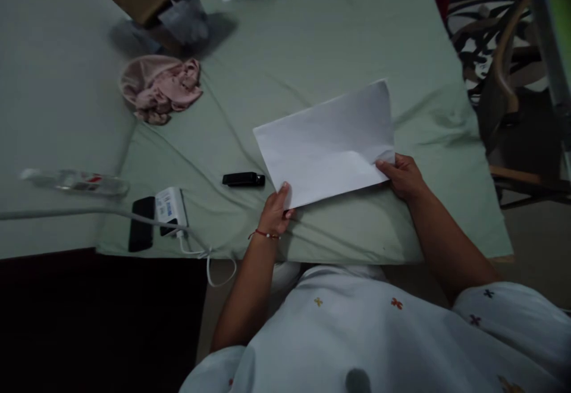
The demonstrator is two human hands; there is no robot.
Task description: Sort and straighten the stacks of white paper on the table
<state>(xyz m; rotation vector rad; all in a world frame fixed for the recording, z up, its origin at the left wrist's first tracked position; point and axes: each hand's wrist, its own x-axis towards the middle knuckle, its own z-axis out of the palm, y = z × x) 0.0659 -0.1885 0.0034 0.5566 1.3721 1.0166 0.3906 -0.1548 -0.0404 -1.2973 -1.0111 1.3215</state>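
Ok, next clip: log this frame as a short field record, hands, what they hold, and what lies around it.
surface: bed with pale green sheet
left hand: grip on near left corner of white paper sheet
right hand: grip on near right corner of the sheet
left of paper: small black device, white charger, black phone
far left: pink cloth

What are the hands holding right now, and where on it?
A white sheet of paper: left hand pinches its near left corner, right hand its near right corner.
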